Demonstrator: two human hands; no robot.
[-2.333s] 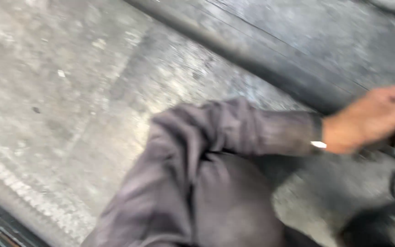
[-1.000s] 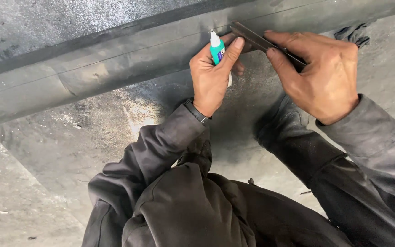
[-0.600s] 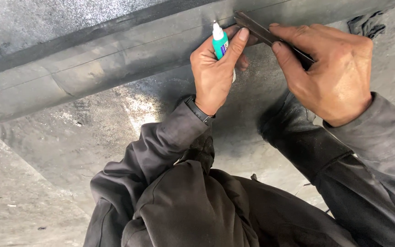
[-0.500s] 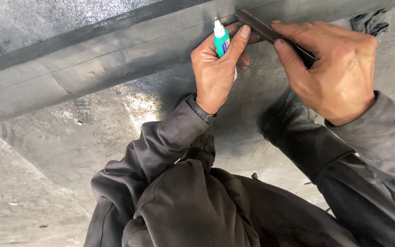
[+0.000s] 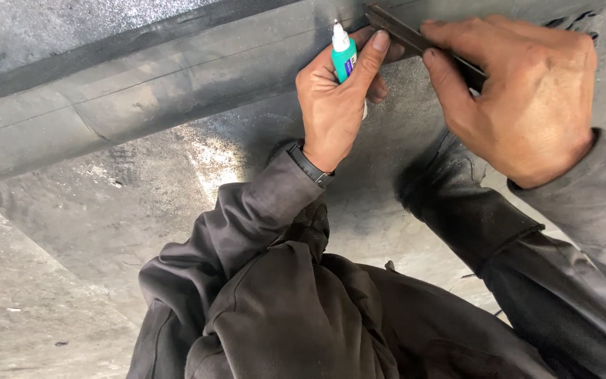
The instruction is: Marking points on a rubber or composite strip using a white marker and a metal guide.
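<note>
The left hand point(image 5: 337, 105) is clamped round a small teal glue bottle point(image 5: 344, 57), its white nozzle pointing up and touching the grey rubber sheet point(image 5: 177, 84) near the sheet's top edge. Just right of it, the right hand point(image 5: 520, 91) pinches a thin dark strip point(image 5: 405, 34) flat against the same sheet. Dark sleeves point(image 5: 261, 217) fill the bottom.

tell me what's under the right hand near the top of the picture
A dark flat strip runs out from under the right hand toward the small teal tube in the left hand, lying on the big black rubber sheet. Its far end is covered by the hand.
</note>
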